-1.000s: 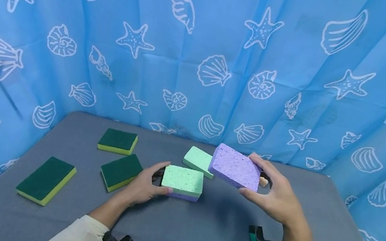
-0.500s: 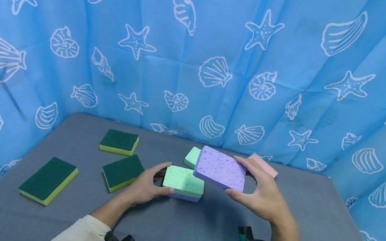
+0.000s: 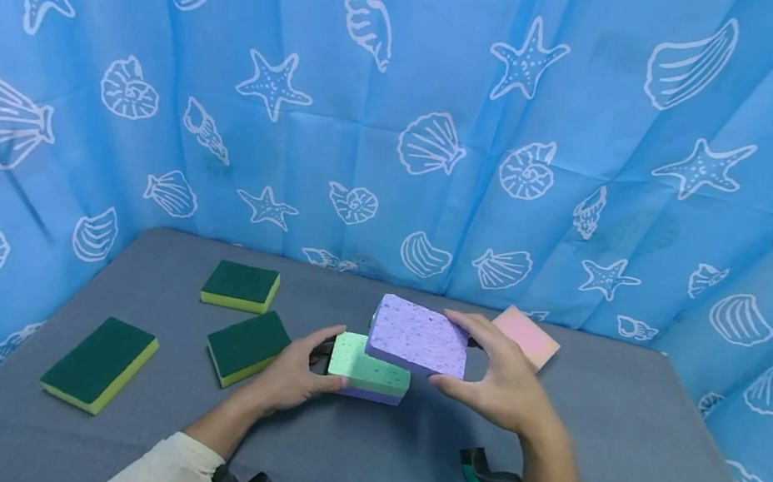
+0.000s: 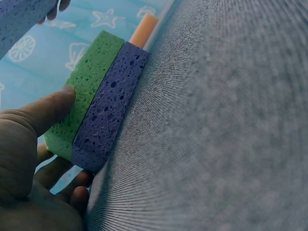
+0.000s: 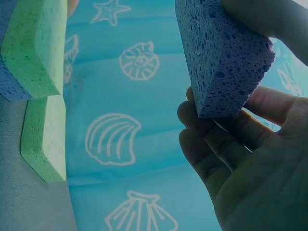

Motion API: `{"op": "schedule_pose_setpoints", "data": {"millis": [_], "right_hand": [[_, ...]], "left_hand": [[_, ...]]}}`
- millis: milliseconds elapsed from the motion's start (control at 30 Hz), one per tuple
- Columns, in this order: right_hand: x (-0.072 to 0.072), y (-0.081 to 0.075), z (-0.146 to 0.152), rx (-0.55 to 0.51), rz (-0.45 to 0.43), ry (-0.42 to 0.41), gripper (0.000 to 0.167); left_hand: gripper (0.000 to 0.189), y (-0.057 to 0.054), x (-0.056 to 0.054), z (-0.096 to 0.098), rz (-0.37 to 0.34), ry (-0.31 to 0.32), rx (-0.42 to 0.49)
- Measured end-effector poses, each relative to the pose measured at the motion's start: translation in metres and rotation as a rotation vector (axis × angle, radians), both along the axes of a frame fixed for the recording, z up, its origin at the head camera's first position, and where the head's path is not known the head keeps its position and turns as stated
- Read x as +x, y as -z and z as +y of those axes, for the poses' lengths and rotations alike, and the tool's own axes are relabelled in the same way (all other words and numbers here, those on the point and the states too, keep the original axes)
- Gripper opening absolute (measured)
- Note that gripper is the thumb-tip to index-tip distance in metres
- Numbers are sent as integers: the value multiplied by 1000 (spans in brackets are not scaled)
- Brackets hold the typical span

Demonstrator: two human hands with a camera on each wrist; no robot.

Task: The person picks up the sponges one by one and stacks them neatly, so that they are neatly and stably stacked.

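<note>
Purple sponge (image 3: 419,336) held up by the right hand (image 3: 506,382), green sponge (image 3: 354,358) gripped by the left hand (image 3: 293,374).
Head view: the purple sponge is at centre, pinched at its right end, thumb and fingers parted around it; the left hand's thumb and fingers clasp the green sponge's left end. It lies on a lower purple sponge (image 3: 373,396). Scrub sponges (image 3: 98,360) lie left. Left wrist view: the thumb presses the green sponge, left of centre. Right wrist view: the purple sponge is upper right, apart from the green sponge at upper left.
</note>
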State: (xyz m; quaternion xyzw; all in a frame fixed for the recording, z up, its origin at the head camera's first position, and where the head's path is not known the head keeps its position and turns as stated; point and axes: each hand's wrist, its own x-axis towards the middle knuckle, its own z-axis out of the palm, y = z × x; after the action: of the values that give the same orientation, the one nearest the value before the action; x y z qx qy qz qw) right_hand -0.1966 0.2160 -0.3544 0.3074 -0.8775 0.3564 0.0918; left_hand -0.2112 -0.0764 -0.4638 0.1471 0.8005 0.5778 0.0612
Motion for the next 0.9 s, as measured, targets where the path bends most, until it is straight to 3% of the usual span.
{"op": "schedule_pose_setpoints", "data": {"millis": [467, 533, 667, 767, 900], "right_hand": [[-9, 16, -21, 5, -38, 6, 74], [-11, 18, -23, 4, -42, 7, 75], [-13, 23, -26, -3, -58, 9, 77], [-15, 27, -28, -14, -74, 4, 79], [-18, 33, -30, -20, -86, -4, 78]], "left_hand": [[77, 0, -1, 1, 12, 3, 20], [75, -8, 4, 3, 15, 0, 23], [75, -10, 5, 4, 12, -6, 27], [76, 0, 0, 2, 16, -3, 20], [78, 2, -1, 1, 17, -12, 2]]}}
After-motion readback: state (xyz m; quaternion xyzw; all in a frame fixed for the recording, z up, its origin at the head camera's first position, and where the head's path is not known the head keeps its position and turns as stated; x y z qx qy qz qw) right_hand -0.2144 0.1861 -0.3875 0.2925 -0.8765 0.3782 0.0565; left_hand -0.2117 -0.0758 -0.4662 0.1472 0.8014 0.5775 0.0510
